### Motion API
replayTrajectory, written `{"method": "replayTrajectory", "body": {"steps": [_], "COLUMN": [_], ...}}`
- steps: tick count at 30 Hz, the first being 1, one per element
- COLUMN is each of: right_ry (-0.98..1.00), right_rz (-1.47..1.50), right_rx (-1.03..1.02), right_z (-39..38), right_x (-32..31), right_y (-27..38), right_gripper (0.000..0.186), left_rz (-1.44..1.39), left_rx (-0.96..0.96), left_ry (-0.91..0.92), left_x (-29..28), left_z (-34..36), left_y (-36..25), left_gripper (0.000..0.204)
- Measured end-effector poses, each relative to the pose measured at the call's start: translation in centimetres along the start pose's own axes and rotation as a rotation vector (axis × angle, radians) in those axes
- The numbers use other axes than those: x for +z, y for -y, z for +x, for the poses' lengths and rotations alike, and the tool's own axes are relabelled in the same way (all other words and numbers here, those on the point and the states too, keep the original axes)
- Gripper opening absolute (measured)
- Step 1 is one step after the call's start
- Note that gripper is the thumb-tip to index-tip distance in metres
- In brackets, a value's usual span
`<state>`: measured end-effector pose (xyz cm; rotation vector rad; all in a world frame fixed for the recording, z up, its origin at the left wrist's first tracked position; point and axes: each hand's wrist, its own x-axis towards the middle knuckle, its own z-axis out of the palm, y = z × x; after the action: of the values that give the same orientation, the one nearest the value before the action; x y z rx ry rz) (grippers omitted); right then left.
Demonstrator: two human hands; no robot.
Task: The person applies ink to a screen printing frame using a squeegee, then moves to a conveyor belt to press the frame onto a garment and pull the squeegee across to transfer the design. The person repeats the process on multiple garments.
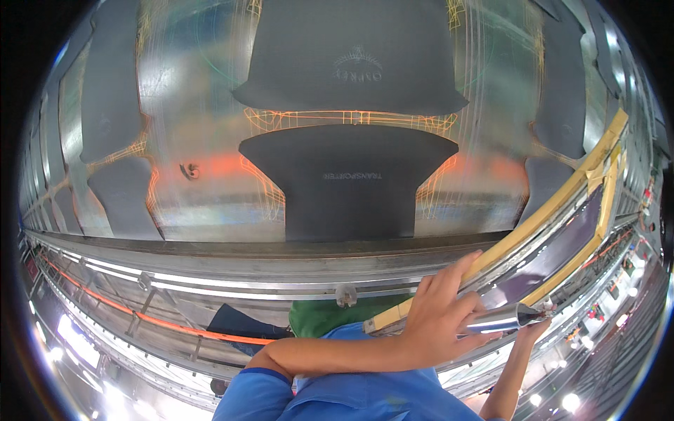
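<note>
My left hand [439,316] reaches across my body, its fingers closed round a shiny metal cup-like cylinder [495,320] that lies on its side, the wider end to the right. The same hand also touches a long yellowish-edged frame [540,231]. This frame slants from my waist up to the far right, with a dark, glossy purple sheet [562,242] inside its edges. At the cylinder's right end is my right hand [536,330], small in view with its fingers bent. What it grips there is too small to make out.
Beyond a metal rail [232,282] lies a long table [196,203] with dark grey cut panels [351,193], some bearing pale prints, amid orange outline marks. An orange strip [140,313] runs along the near side. Green cloth [323,317] and dark blue cloth [242,330] are by my waist.
</note>
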<state>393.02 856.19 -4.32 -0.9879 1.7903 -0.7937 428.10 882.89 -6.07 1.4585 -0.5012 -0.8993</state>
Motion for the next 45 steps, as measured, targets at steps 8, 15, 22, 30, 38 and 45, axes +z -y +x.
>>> {"method": "replayTrajectory", "body": {"steps": [8, 15, 22, 30, 38, 45], "right_ry": [-0.177, -0.127, 0.028, 0.039, 0.049, -0.038], "right_rz": [-0.082, -0.088, -0.071, -0.106, -0.117, -0.165], "right_rx": [-0.081, -0.016, -0.129, -0.110, -0.190, -0.109], "right_z": [-5.5, -16.0, -24.3, -25.4, -24.4, -32.5], "right_x": [2.5, 8.3, 16.8, 17.6, 14.5, 19.7], "right_y": [-1.5, -4.3, -6.0, -5.8, -6.0, -7.2], "right_gripper": [0.081, 0.067, 0.034, 0.038, 0.040, 0.043], "left_rz": [0.017, -0.014, -0.029, -0.086, -0.107, -0.084], "left_rx": [0.028, 0.027, -0.014, -0.010, -0.040, -0.014], "left_ry": [-0.023, 0.009, -0.045, -0.078, -0.074, -0.077], "left_x": [-8.7, -22.0, -31.3, -35.3, -36.5, -40.6], "left_z": [-2.1, -5.0, -8.2, -9.2, -10.2, -12.2], "left_y": [-0.8, -0.8, -1.6, -2.1, -0.7, -1.2], "left_gripper": [0.038, 0.036, 0.035, 0.037, 0.038, 0.037]}}
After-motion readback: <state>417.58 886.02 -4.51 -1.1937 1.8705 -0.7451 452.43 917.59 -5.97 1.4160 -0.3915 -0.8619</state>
